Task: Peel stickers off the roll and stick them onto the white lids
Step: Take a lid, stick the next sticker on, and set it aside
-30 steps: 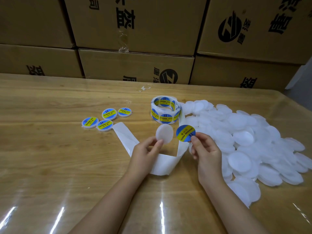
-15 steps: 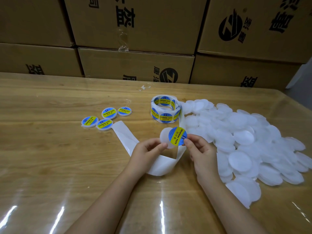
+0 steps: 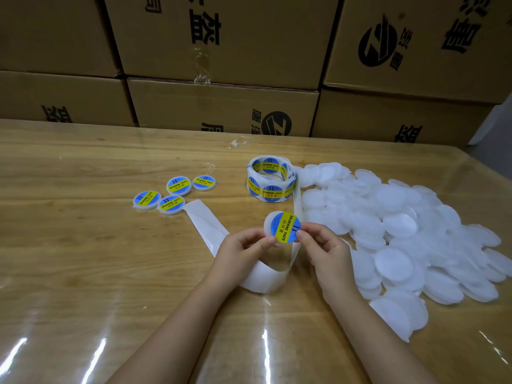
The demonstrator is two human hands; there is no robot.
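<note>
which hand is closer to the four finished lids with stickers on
Left. The left hand sits right of the four stickered lids and closer to the person, apart from them. The right hand is farther right, beyond the held lid, beside the pile of plain lids.

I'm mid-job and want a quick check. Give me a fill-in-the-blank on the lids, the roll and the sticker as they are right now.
The finished lids lying left of the sticker roll number ____.
The pile of bare white lids lies on the person's ____ side.
The sticker on the held lid reads SOLDERING ____.
Missing words: four; right; PASTE.
</note>
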